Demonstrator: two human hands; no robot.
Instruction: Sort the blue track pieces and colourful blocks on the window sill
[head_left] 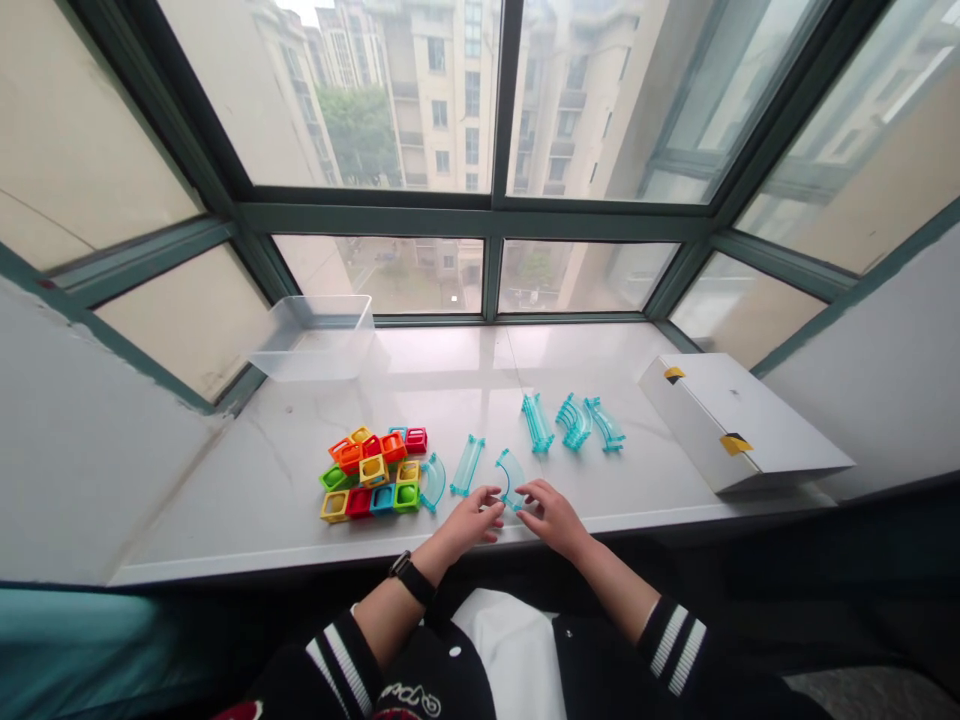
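A clear blue curved track piece [511, 468] lies on the white sill between my two hands. At its lower left is my left hand [474, 517], fingers apart and slightly bent. My right hand [553, 513] is at its lower right, thumb and fingers spread around the near end. Whether the fingertips touch the piece is hard to make out. To the left lie a straight clear blue track piece [468, 465] and another curved track piece [433, 482]. Beside them, several colourful cube blocks [373, 471] sit in a cluster, some stacked.
Behind and to the right are a stack of straight tracks [537, 423], nested curved tracks [574, 421] and another track bundle [604, 425]. A clear plastic bin [315, 345] stands at the back left. A white box [742, 420] is at the right. Windows enclose the sill [247, 520].
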